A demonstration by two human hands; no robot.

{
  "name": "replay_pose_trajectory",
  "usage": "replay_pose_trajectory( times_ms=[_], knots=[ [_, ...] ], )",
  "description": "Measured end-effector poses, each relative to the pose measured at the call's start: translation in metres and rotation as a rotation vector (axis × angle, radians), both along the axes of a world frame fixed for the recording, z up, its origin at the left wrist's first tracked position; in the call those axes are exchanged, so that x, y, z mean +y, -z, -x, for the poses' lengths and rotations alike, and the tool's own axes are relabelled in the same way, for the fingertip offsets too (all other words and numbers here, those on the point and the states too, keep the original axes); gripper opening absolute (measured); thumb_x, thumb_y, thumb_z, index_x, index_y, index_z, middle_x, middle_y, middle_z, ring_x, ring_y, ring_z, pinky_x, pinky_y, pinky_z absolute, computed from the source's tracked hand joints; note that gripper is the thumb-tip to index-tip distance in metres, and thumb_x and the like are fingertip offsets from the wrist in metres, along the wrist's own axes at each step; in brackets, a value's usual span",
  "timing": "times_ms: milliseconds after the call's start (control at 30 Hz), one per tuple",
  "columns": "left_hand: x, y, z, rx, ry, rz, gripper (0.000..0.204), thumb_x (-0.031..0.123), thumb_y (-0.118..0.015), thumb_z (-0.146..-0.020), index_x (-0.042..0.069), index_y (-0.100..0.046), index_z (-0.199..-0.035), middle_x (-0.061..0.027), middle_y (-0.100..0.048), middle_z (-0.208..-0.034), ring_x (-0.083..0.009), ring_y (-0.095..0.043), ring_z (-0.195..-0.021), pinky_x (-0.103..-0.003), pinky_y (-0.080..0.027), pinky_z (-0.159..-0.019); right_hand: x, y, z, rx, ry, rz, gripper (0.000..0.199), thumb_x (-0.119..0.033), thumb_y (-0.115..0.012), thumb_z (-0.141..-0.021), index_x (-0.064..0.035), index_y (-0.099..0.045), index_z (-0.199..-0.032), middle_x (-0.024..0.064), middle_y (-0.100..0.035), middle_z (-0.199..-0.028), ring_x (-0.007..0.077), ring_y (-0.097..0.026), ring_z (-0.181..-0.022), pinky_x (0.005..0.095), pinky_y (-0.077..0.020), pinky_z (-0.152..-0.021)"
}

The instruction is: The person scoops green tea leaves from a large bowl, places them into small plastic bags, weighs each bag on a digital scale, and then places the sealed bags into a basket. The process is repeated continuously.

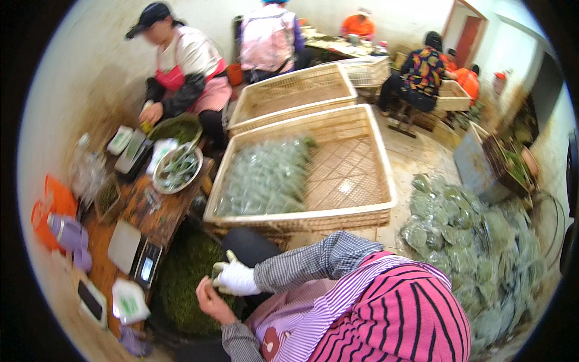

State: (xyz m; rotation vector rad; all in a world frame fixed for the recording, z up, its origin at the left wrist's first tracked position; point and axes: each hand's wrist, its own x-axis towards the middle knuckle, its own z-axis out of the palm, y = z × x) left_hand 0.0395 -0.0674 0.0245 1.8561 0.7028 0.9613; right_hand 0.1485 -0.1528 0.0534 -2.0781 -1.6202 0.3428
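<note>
Hands meet low over a round dark tub (181, 301) heaped with green leaf, which stands on the floor against the near edge of the counter (163, 211). The right hand (236, 279), in a white glove, has its grip pinched on a small green bundle (215, 273). The bundle lies at the glove's fingertips, toward the counter, and is too small to tell its long axis. The bare left hand (211, 303) sits just beside and below, fingers curled, but whether its grip is pressed together cannot be told. Both hands are equally near the bundle. One digital scale (148, 263) lies on the counter's near edge. Beyond are two big shallow baskets, the nearer one (362, 208) half filled with clear bags of leaf (265, 178).
</note>
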Motion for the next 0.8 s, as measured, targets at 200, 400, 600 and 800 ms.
replay_pose_trajectory(
  times_ms=[200,400,600,800],
  knots=[
    [-0.032,-0.019,-0.036,-0.226,0.092,0.398,0.028,0.02,-0.042,-0.1,-0.002,-0.059,-0.099,-0.0088,-0.062,-0.092,-0.0185,-0.057,-0.086,-0.035,-0.046,-0.081,-0.019,-0.022,-0.006,-0.211,0.156,-0.058,0.026,-0.022,-0.058,-0.077,-0.0049,-0.063,-0.096,0.0131,-0.061,-0.104,0.0351,-0.052,-0.112,0.0675,-0.0248,-0.099],
    [-0.046,-0.029,-0.038,0.064,-0.036,0.362,0.032,0.021,-0.04,-0.1,-0.003,-0.057,-0.087,-0.0101,-0.06,-0.083,-0.0194,-0.054,-0.073,-0.035,-0.046,-0.069,-0.016,-0.018,-0.027,0.086,-0.006,0.172,0.029,-0.027,-0.059,-0.079,-0.0104,-0.061,-0.102,0.0094,-0.064,-0.098,0.0321,-0.055,-0.1,0.0701,-0.0216,-0.095],
    [-0.04,-0.065,-0.056,-0.109,0.08,0.431,0.019,0.013,-0.048,-0.093,-0.001,-0.058,-0.086,-0.0064,-0.057,-0.085,-0.017,-0.053,-0.081,-0.033,-0.044,-0.077,-0.021,-0.031,-0.027,-0.07,-0.008,0.136,0.015,-0.021,-0.06,-0.072,-0.0084,-0.062,-0.08,0.0122,-0.064,-0.074,0.0295,-0.063,-0.081,0.0702,-0.0278,-0.088],
    [-0.031,-0.055,-0.07,-0.28,0.184,0.446,0.021,0.01,-0.045,-0.097,-0.004,-0.059,-0.088,-0.0076,-0.061,-0.087,-0.016,-0.056,-0.083,-0.031,-0.045,-0.082,-0.045,-0.021,-0.049,-0.238,-0.064,-0.202,0.037,-0.029,-0.059,-0.081,-0.0087,-0.056,-0.112,0.0068,-0.059,-0.101,0.0258,-0.055,-0.102,0.0745,-0.024,-0.092]
  ],
)
